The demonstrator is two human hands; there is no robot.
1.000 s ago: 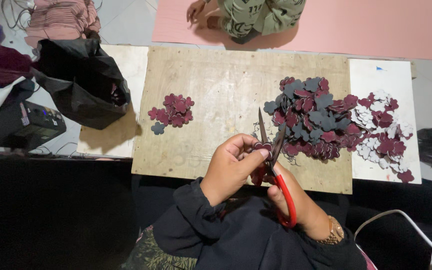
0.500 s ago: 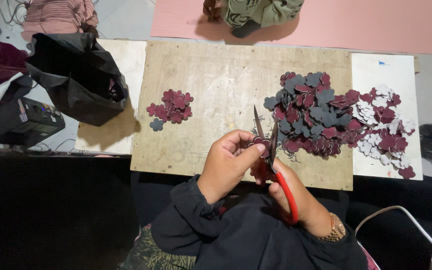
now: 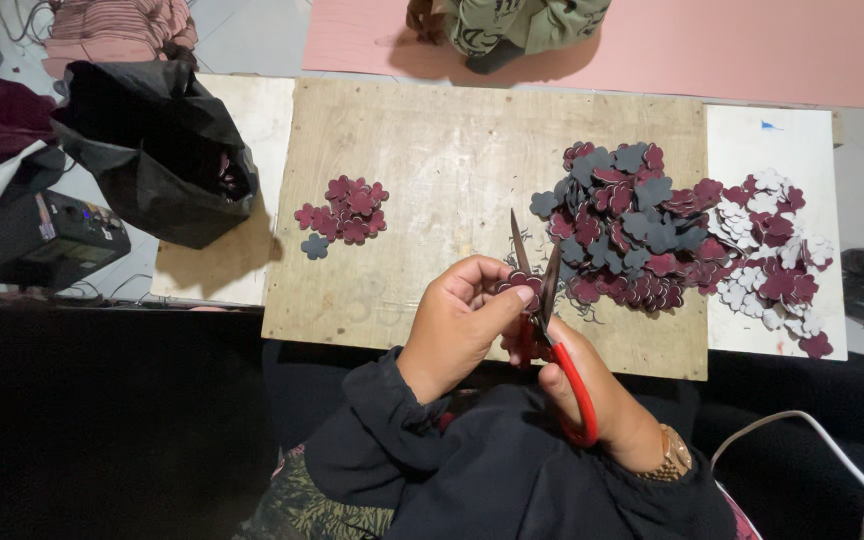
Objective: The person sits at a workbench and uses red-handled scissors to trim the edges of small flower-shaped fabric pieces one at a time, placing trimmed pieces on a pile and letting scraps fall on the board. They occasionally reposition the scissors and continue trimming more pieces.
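Observation:
My left hand (image 3: 460,322) pinches a small maroon flower-shaped cutout (image 3: 525,285) between thumb and fingers. My right hand (image 3: 602,392) grips red-handled scissors (image 3: 550,330), whose open blades point up around the cutout. Both hands hover over the near edge of a wooden board (image 3: 432,150). A large heap of maroon, grey and white flower cutouts (image 3: 672,235) lies to the right on the board. A small cluster of maroon cutouts (image 3: 342,212) lies to the left.
A black plastic bag (image 3: 157,150) sits on a pale board at left, beside a black device (image 3: 37,240). Another person sits at the far side on a pink mat (image 3: 752,50). A white board (image 3: 802,150) lies right; a white cable (image 3: 812,430) runs at bottom right.
The hands, cutout and scissors stay in nearly the same place; the scissor blades have shifted slightly around the cutout. The camera view has drifted a little.

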